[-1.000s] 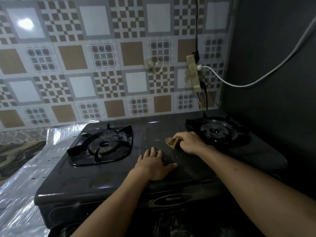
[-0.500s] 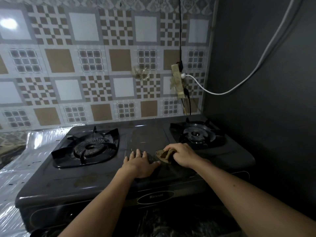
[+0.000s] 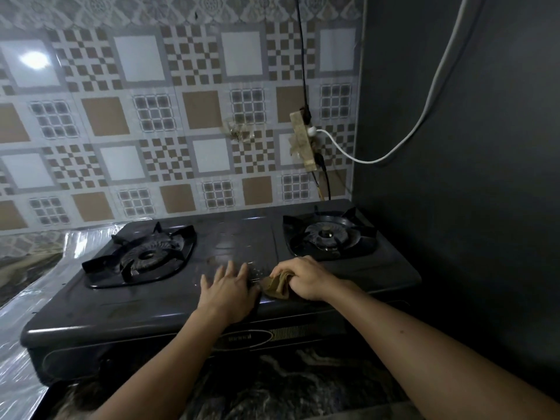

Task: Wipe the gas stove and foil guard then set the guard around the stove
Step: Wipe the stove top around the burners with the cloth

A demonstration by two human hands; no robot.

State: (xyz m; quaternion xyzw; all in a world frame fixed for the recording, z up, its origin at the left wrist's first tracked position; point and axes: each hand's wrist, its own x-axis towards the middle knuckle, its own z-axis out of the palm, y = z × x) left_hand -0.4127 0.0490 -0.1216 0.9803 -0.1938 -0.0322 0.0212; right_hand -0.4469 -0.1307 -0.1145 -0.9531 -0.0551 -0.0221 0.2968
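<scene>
The tiled wall [image 3: 181, 116] fills the far side, patterned in brown, white and grey squares, with a dark plain wall [image 3: 469, 177] closing in on the right. In front of them sits the gas stove [image 3: 151, 313], a wide, dark two-burner unit on a marbled desk [image 3: 272, 386]; its top looks dull and smudged, catching pale streaks of light in the middle panel. An oval badge shows on its front face, the lettering too blurred to read. To the left, the foil guard [image 3: 33, 301] lies flat and crinkled beside the stove, shiny silver, touching or slipping under the stove's left edge, not standing around it.

The left burner [image 3: 145, 256] carries a black pronged grate, and the right burner [image 3: 328, 234] sits in its own grate at the far right of the top. A white cable [image 3: 424, 116] loops down the dark wall to a taped-over socket strip [image 3: 303, 144] on the tiles.

Now the hands, both on the near middle of the stove top. The left hand [image 3: 230, 291] lies flat, fingers spread, palm down, holding nothing. Just to its right, the right hand [image 3: 306, 277] is curled tight around a bunched brown cloth [image 3: 277, 286], pressing it onto the surface.
</scene>
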